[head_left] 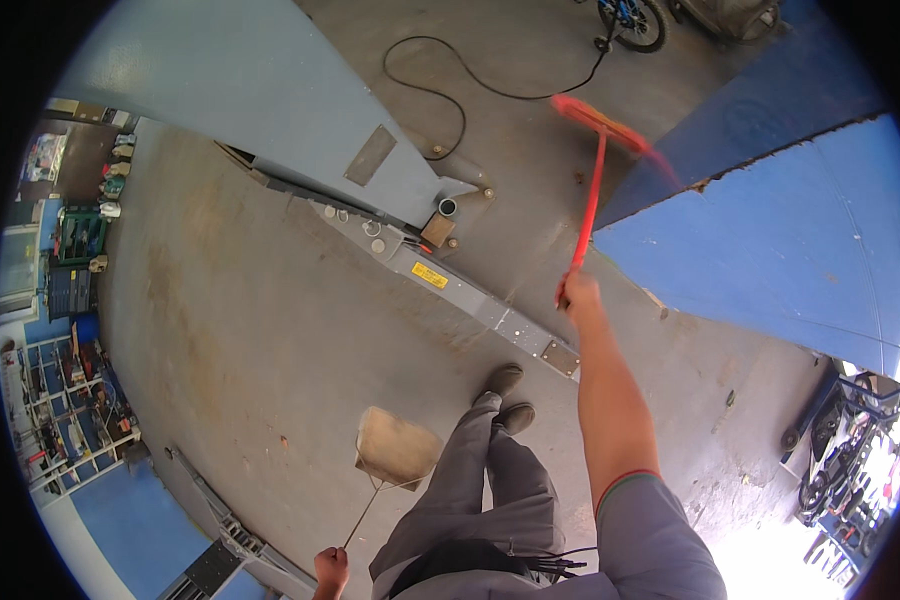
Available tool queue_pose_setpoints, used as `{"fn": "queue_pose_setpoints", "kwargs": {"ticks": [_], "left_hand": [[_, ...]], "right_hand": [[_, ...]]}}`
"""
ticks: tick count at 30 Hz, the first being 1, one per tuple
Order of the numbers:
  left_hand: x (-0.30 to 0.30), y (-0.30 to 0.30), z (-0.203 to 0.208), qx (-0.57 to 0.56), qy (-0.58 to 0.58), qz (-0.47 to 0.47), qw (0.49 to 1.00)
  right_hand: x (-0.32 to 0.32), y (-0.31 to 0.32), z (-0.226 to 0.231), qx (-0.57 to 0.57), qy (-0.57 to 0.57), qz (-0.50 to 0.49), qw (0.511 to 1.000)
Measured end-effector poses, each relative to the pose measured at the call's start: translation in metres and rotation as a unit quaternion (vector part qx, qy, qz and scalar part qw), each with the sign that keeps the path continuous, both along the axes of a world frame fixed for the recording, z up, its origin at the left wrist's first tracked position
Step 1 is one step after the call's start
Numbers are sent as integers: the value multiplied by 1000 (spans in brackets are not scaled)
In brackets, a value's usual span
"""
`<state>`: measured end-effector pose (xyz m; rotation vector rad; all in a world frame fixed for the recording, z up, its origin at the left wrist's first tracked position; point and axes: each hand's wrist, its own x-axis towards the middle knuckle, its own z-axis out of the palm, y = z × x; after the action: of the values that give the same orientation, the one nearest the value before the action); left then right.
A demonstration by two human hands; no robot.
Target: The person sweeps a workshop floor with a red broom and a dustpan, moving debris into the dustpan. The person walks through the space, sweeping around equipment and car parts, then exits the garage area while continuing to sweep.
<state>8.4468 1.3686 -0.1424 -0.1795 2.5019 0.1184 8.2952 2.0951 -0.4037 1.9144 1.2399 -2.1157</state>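
Observation:
My right hand (579, 293), arm stretched forward, is closed round the handle end of a red broom (592, 195). The broom's wide red-orange head is blurred by motion, beside the blue wall panel (770, 235) at the right. Low at the left, my left hand (331, 570) is wrapped round the thin long handle of a dustpan (395, 440). The dustpan's worn tan pan hangs or rests near the floor, left of my legs; I cannot tell whether it touches.
A grey lift arm (480, 305) runs diagonally across the floor ahead of my shoes, by a grey post (270, 90). A black cable (440, 40) curls beyond it. A bicycle (638, 20) stands far off; shelving with tools (75, 420) lines the left, and a cluttered rack (850, 440) the right.

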Motion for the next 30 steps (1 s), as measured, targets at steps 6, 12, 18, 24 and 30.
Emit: {"fn": "queue_pose_setpoints", "kwargs": {"ticks": [6, 12, 18, 24, 30], "left_hand": [[9, -2, 7, 23, 17, -28, 999], [-18, 14, -9, 31, -8, -58, 998], [-56, 43, -24, 45, -3, -113, 993], [-91, 76, -35, 58, 3, -154, 986], [-101, 120, -28, 74, 62, -191, 977]], "right_hand": [[37, -42, -6, -34, -111, 87, 989], [225, -161, 35, -5, -185, 290, 939], [352, -148, 100, 10, -280, 411, 868], [437, -34, 117, 36, -383, 494, 780], [554, 77, 162, 85, -448, 514, 727]]}}
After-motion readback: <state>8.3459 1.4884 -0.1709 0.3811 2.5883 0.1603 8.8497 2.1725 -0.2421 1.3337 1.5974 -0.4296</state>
